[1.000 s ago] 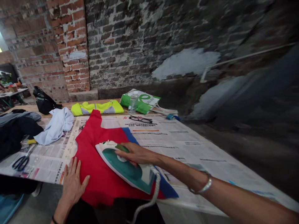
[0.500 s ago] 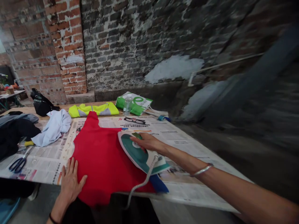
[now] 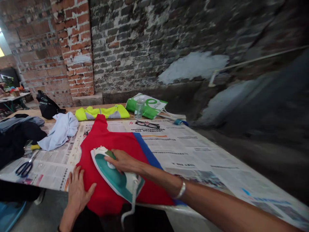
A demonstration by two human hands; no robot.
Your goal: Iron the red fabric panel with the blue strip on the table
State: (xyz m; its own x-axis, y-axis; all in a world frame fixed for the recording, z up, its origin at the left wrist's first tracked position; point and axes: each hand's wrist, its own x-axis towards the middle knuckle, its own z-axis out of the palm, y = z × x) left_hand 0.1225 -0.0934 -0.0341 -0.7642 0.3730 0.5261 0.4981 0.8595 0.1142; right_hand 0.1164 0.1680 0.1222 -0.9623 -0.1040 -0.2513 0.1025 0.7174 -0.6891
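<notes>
Steam iron (image 3: 110,180) gripped in right hand (image 3: 121,161), pressed on red garment (image 3: 102,143) atop newspaper-covered table (image 3: 183,151); left hand (image 3: 78,193) open, flat on the cloth.
Containers at far edge: black bag (image 3: 47,108), closed or contents hidden; green-and-white bag (image 3: 147,109) lying flat; plastic water bottle (image 3: 139,108) standing against it, contents unclear.

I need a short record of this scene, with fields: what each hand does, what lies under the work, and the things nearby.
Right hand: grips the handle of the clothes iron, which sits on the red garment
Left hand: lies flat on the red garment, fingers spread
Under the garment: newspaper
Nearby: black-handled scissors, eyeglasses, water bottle, yellow high-visibility vest
Behind: brick wall
</notes>
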